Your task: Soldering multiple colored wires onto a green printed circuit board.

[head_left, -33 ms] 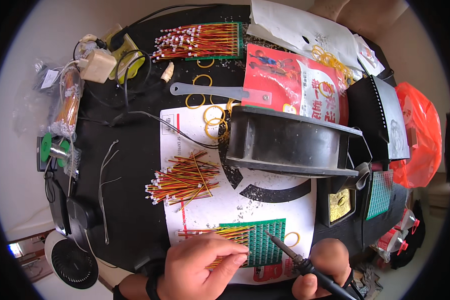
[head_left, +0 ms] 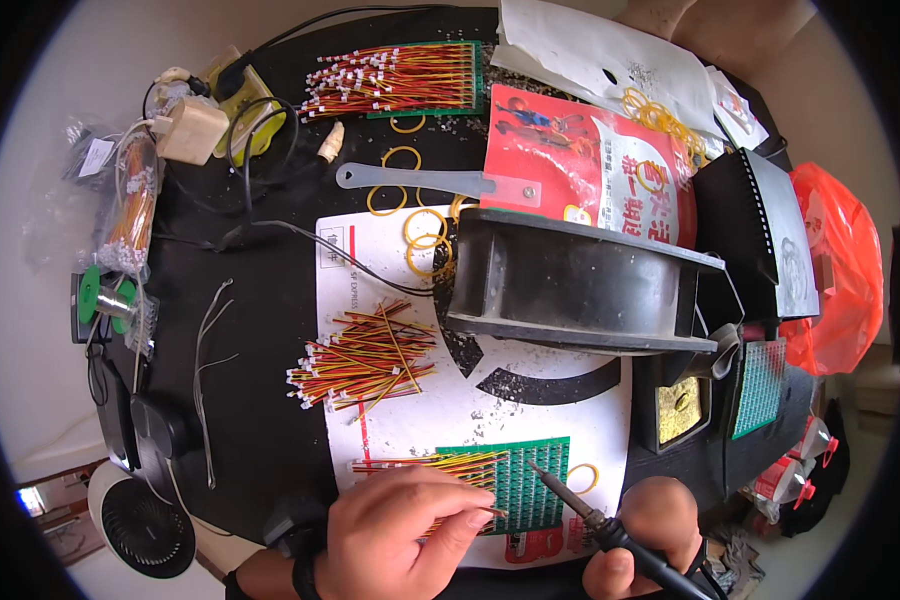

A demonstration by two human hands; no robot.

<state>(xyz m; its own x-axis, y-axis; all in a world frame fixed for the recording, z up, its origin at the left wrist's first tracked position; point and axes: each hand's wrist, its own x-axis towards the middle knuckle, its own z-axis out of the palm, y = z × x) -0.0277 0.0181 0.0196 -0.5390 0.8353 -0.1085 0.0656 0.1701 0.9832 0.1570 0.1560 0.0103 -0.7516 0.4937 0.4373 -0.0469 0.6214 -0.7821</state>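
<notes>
A green circuit board [head_left: 533, 500] lies on the white sheet near the front edge, with rows of small pads. Red, yellow and dark wires [head_left: 470, 462] run leftward from its left part. My left hand [head_left: 400, 525] is over those wires, thumb and forefinger pinched on a thin wire [head_left: 494, 512] whose end shows at the fingertips, above the board. My right hand [head_left: 660, 535] is wrapped round a soldering iron [head_left: 595, 520]. The iron's tip points up and left over the board's upper middle; whether it touches cannot be made out.
Loose wires with white connectors [head_left: 365, 355] are piled beyond my left hand. A black fan [head_left: 580, 285] stands behind the board. To its right sit a yellow sponge tray [head_left: 680, 410] and another green board [head_left: 760, 390]. A solder spool [head_left: 110, 300] is at far left.
The view has shifted slightly, so most things sit a little further left. The wire end at my left fingertips shows more plainly. My right hand and the soldering iron stay nearly still.
</notes>
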